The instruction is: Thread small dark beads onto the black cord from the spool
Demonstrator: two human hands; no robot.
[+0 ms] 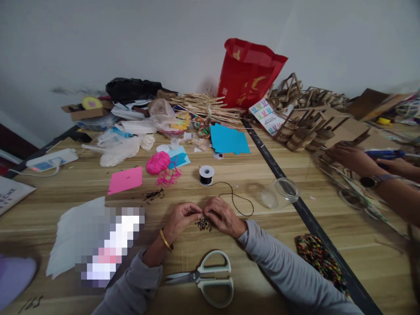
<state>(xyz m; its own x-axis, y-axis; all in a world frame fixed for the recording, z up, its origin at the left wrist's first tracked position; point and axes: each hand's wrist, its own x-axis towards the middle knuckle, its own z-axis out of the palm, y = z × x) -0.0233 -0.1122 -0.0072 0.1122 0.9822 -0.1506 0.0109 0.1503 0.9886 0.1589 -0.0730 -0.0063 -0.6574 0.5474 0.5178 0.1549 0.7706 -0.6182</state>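
My left hand (184,221) is closed in a pinch, its fingertips meeting those of my right hand (225,216), which is pinched too. A short dark bit of the black cord (252,205) shows between the fingertips. From a white spool (206,171) wound with black cord, this line loops round to the right and back toward my right hand. Just under the fingertips lies a small cluster of multicoloured beads (204,225); whether any are on the cord is too small to tell. White-handled scissors (200,276) lie partly spread between my forearms.
A heap of strung beads (320,260) lies right of my right forearm. Clear round containers (285,190) stand beyond it. Pink yarn (158,162), pink paper (125,180) and blue card (229,139) lie farther back. At right, another person's hands (348,155) work near small woven baskets (306,133).
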